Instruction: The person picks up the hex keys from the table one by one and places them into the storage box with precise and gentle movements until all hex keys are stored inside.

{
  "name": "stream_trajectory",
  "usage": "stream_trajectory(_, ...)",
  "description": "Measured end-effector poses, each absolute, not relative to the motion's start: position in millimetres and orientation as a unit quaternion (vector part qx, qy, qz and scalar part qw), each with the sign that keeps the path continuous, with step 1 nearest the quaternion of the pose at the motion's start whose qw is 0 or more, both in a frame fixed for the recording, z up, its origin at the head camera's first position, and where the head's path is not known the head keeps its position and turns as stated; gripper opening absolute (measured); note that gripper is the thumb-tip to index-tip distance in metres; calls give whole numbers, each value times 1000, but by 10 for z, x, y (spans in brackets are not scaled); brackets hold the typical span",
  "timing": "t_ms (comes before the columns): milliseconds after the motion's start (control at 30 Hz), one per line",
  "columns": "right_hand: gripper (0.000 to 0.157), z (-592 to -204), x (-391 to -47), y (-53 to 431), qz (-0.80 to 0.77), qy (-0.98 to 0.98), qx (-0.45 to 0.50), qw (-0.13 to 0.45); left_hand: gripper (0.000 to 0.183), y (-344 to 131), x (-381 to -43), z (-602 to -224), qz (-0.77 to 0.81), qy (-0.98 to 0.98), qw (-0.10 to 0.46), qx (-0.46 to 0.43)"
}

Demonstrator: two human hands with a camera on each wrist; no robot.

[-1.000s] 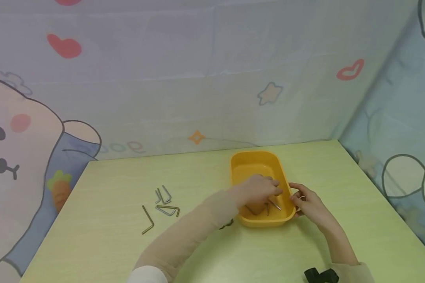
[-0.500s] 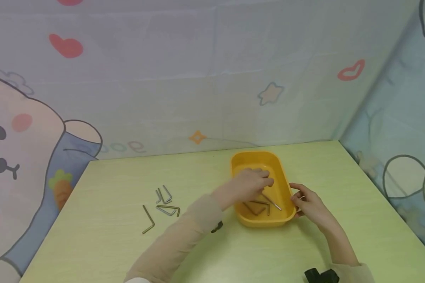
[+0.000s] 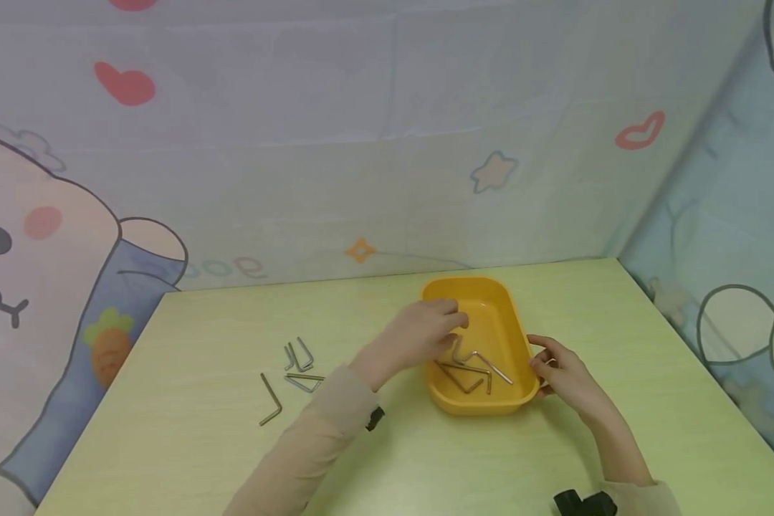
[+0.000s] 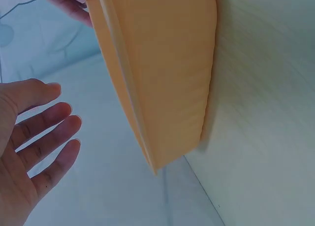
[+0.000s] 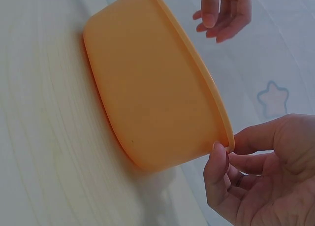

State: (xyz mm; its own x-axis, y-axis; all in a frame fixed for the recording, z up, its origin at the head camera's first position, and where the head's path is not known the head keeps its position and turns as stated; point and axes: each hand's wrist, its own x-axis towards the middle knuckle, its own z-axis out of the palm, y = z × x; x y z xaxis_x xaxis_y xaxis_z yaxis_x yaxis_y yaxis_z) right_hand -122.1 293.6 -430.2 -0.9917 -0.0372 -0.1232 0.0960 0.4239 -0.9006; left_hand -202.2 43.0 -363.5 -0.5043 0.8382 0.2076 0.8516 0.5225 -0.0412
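A yellow plastic tray stands on the table, with several L-shaped hex keys in its near half, some silver and some brass-coloured. Over the tray's left rim is my left hand, its fingers relaxed and apart. The left wrist view shows that left hand with nothing between thumb and fingers, beside the tray wall. At the tray's right side my right hand pinches the rim. In the right wrist view the thumb and fingers of the right hand meet at the tray's rim.
Left of the tray several more hex keys lie on the table: a silver group and a brass-coloured hex key on its own. A printed cloth backdrop rises behind the table's far edge.
My left hand has moved left from over the tray's middle to its left rim, uncovering the hex keys inside. The right hand has stayed at the rim.
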Motion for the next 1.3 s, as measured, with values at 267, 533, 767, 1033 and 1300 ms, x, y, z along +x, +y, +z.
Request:
stream_trajectory(267, 50, -4288, -1224, 2945, -536, 842, 10, 60, 21, 236, -1948, -3661, -68, -878, 120, -459)
stream_trajectory(533, 51, -4283, -1217, 2964, -533, 843, 10, 62, 20, 3, -1879, -3800, -120, -892, 134, -415)
stream_trajectory(767, 50, -4275, -1206, 2981, -534, 844, 6, 57, 21, -157, -1808, -3870, -147, -907, 117, -377)
stream_trajectory(1033, 50, -4273, -1203, 2991, -534, 843, 4, 58, 20, -322, -1753, -3959, -150, -915, 122, -355)
stream_trajectory(1300, 50, -4278, -1200, 2991, -527, 847, 8, 61, 19, -495, -1707, -4053, -154, -915, 139, -347)
